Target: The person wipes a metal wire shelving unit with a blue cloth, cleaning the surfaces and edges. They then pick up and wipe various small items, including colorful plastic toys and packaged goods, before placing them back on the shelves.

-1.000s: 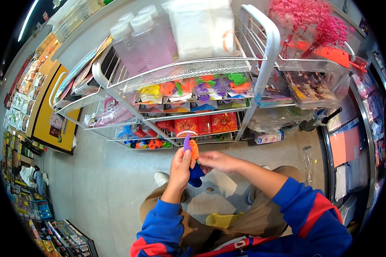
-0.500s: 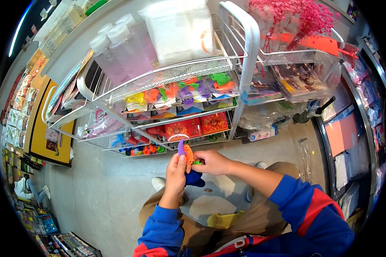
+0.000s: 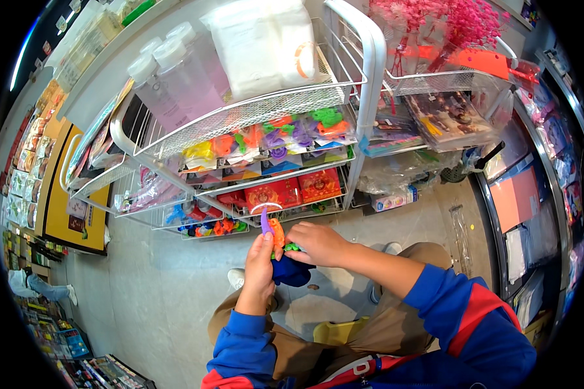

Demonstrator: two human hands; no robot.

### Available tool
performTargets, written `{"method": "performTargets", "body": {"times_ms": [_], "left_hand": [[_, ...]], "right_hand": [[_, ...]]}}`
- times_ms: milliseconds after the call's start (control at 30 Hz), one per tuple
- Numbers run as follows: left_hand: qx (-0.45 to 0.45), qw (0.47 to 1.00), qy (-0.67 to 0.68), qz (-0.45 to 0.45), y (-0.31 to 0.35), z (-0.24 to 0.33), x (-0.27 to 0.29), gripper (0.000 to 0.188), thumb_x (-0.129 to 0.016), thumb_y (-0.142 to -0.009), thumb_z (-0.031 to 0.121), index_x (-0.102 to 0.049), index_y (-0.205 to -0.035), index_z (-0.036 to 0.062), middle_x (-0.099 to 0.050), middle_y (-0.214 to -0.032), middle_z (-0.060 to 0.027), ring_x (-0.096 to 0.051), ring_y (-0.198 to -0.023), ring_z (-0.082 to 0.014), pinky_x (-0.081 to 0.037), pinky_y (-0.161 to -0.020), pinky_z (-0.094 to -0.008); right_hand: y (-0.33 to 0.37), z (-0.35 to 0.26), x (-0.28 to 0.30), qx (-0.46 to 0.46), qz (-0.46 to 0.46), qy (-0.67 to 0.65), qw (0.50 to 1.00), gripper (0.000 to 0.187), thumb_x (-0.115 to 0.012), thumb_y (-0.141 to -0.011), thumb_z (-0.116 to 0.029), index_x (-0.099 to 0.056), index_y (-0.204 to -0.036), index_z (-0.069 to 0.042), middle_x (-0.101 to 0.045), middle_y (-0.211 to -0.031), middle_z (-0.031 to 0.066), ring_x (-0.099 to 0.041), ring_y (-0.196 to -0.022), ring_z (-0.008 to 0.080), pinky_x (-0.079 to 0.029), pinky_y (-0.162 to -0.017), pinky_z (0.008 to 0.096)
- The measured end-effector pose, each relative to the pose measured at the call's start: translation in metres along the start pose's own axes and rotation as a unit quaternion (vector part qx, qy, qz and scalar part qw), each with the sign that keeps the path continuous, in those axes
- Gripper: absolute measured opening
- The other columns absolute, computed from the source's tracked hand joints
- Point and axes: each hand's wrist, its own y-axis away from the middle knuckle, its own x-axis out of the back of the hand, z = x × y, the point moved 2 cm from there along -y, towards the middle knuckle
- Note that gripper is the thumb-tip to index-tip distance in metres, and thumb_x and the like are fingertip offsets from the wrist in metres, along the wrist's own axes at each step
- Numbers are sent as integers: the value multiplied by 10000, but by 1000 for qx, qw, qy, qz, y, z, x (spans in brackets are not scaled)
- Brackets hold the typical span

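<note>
My left hand (image 3: 258, 267) is closed round an orange and purple plastic toy (image 3: 276, 231), whose curved purple end points up toward the rack. Close against it on the right is my right hand (image 3: 319, 246), fingers bent together over a small green piece (image 3: 292, 247); whether that piece belongs to the toy is hidden. Below both hands hangs a dark blue, soft-looking thing (image 3: 293, 272), partly covered by the fingers, so I cannot tell which hand bears it. On the rack's mesh shelf ahead lie similar bagged plastic toys (image 3: 279, 139) in purple, orange, green and yellow.
Right in front stands a white wire rack (image 3: 370, 71), carrying clear bottles (image 3: 175, 84), white plastic packs (image 3: 263, 48) and red packets (image 3: 292, 194). A yellow stool (image 3: 337, 332) is beneath me. Pink dried flowers (image 3: 461, 26) stand at the right. Another person (image 3: 42, 285) is far left.
Both hands and the toy have shifted slightly left. More of the dark blue thing shows under the right hand, whose fingers have moved over the green piece.
</note>
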Motion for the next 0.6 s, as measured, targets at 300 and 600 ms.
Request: {"method": "performTargets", "body": {"times_ms": [300, 600], "left_hand": [[-26, 997, -25, -69, 4, 7, 2, 229, -463, -1020, 282, -541, -995, 68, -490, -709, 32, -418, -653, -47, -341, -615, -197], [-54, 998, 20, -37, 6, 18, 2, 265, -481, -1011, 309, -552, -1085, 64, -598, -818, -20, -547, -752, -71, -449, -693, -214]], "right_hand": [[-1, 13, -15, -306, -224, -426, 822, 303, -669, -858, -360, -584, -879, -70, -596, -667, 29, -558, -558, 128, -426, -500, 276], [-7, 15, 9, -357, -178, -511, 762, 158, -629, -902, -231, -612, -925, -76, -612, -753, 0, -538, -642, 73, -447, -580, 220]]}}
